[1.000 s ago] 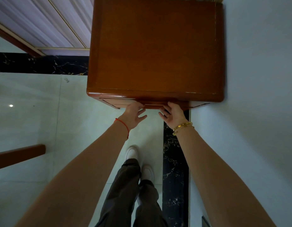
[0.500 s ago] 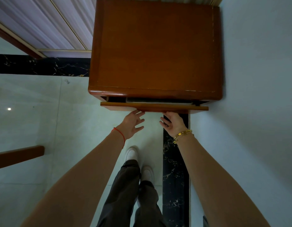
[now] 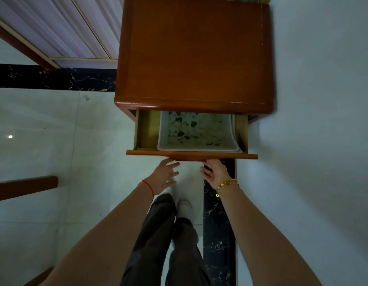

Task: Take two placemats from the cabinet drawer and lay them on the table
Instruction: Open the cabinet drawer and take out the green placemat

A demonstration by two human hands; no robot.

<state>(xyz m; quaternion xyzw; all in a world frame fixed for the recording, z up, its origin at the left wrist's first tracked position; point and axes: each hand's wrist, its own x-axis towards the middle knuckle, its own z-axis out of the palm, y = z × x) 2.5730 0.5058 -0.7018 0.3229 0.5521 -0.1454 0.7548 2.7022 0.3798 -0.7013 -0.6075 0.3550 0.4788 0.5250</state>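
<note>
Cabinet [image 3: 194,56]: brown wood, standing against a pale wall on its right side.

Drawer [image 3: 191,154]: pulled out from the cabinet's front edge, interior exposed.

Placemats [image 3: 198,132]: pale, green leaf print, stacked flat in the drawer toward its right side; layered edges at the right suggest more than one, count unclear in the dim light.

Left hand [image 3: 163,177]: fingers spread wide, holding nothing, fingertips near the drawer's front edge.

Right hand [image 3: 216,172]: fingers loosely open, up against the underside of the drawer front; whether it grips there cannot be told.

Progress: drawer open; no mat lifted, none laid. Both remain to be taken and carried to the table.

Room: glossy pale floor tiles with a black marble strip; table not identifiable in view.
</note>
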